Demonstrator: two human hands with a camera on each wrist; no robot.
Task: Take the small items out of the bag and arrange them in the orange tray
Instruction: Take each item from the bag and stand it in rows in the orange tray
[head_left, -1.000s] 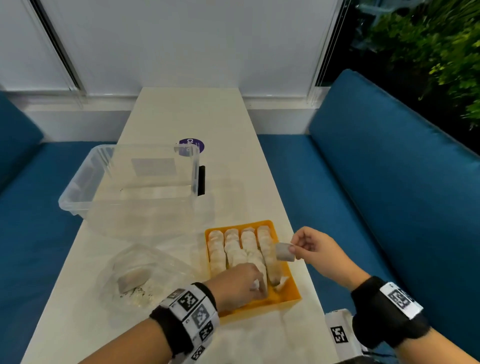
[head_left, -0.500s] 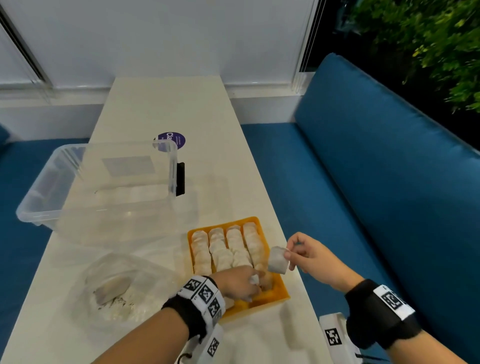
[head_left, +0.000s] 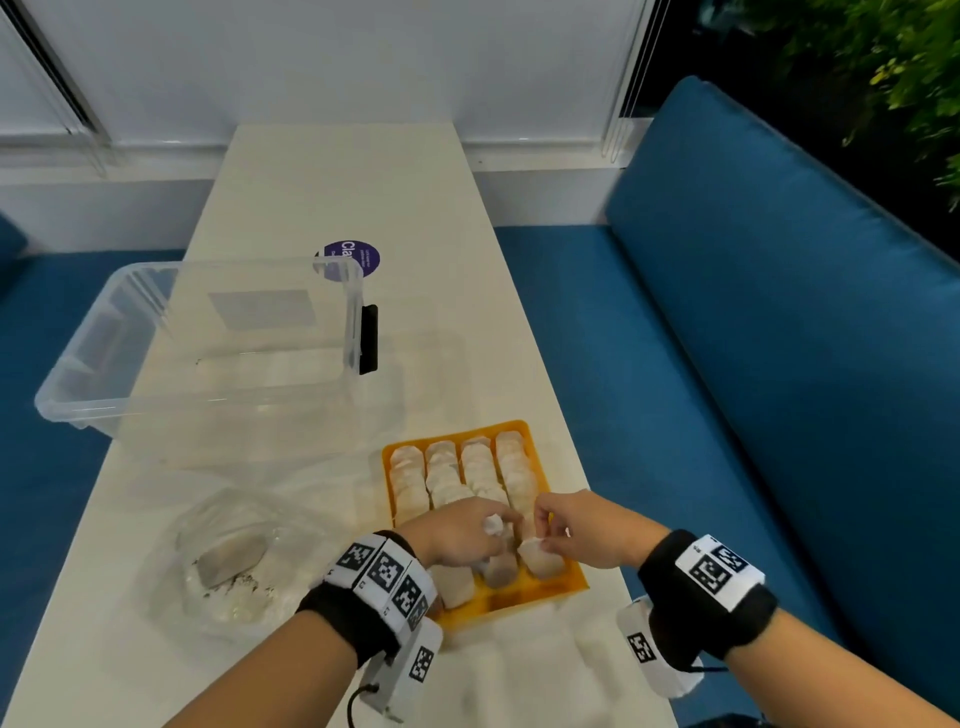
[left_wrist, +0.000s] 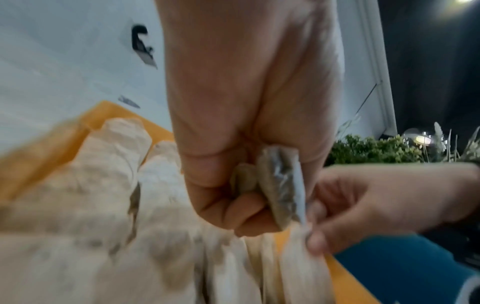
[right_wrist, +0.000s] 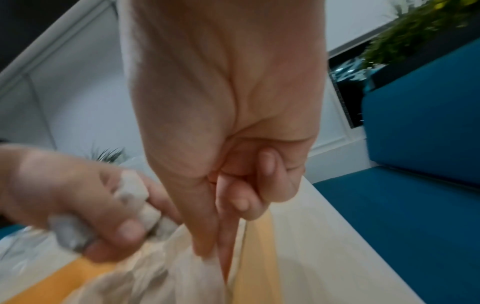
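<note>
The orange tray (head_left: 524, 597) lies on the white table, filled with rows of small pale sachets (head_left: 478, 467). My left hand (head_left: 467, 535) hovers over the tray's near end, its fingers curled round a couple of sachets (left_wrist: 283, 191). My right hand (head_left: 582, 530) is over the tray's near right corner, thumb and forefinger pinching one sachet (head_left: 540, 561) that stands in the right row. The clear plastic bag (head_left: 234, 561) lies left of the tray with one sachet and crumbs inside.
A clear plastic tub (head_left: 208, 353) stands at the left, overhanging the table edge. A purple round sticker (head_left: 350, 258) lies behind it. Blue bench seats (head_left: 727, 364) run along both sides of the narrow table.
My right hand has carried its sachet from beside the tray's right edge down into the near right corner. My left hand stays over the tray's near end.
</note>
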